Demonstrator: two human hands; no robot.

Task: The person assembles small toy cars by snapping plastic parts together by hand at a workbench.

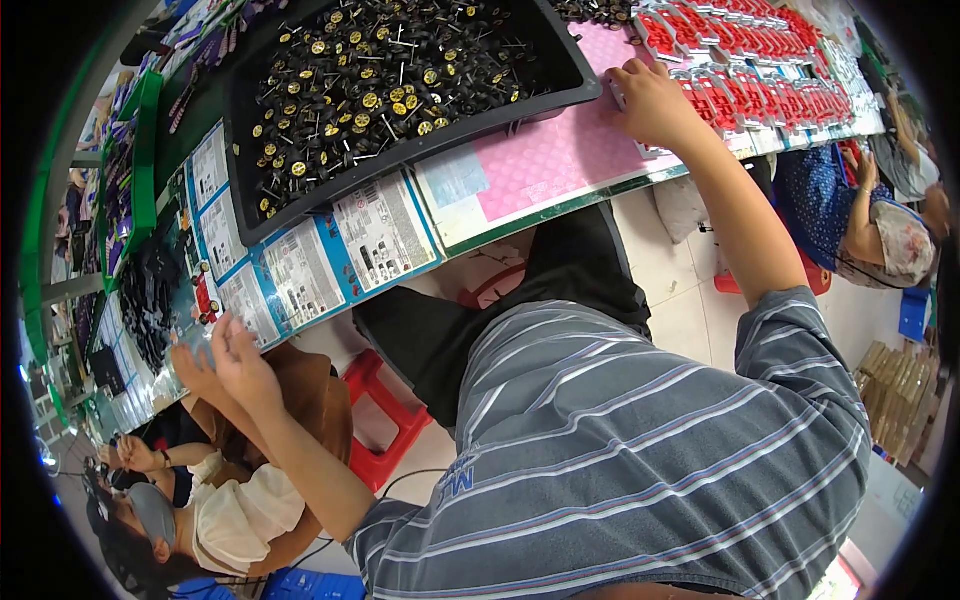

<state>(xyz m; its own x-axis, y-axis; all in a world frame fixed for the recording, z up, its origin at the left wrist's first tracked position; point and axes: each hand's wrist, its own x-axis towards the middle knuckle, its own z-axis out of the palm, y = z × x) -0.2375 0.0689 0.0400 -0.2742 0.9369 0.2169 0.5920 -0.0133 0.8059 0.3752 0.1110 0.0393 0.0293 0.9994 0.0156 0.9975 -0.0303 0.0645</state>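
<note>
My right hand (655, 105) rests at the right end of the pink bubble-textured mat (560, 160), fingers curled down. A pale edge of some part shows by its fingertips; the rest is hidden under the hand. Just right of it stand rows of red and white toy car bodies (720, 98). My left hand (245, 368) is over the table's left side, fingers apart and somewhat blurred, with nothing visibly held. Just beyond its fingertips sits a small red toy car (205, 295). A large black tray (420, 150), full of small black wheels with yellow hubs on metal axles, lies between my hands.
Printed cards (375, 230) lie under plastic along the table's front. Black parts (150, 300) are heaped at left, near a green-edged conveyor (145, 160). A co-worker in a white top (240, 510) sits close at left, beside a red stool (385, 415). Others sit at right.
</note>
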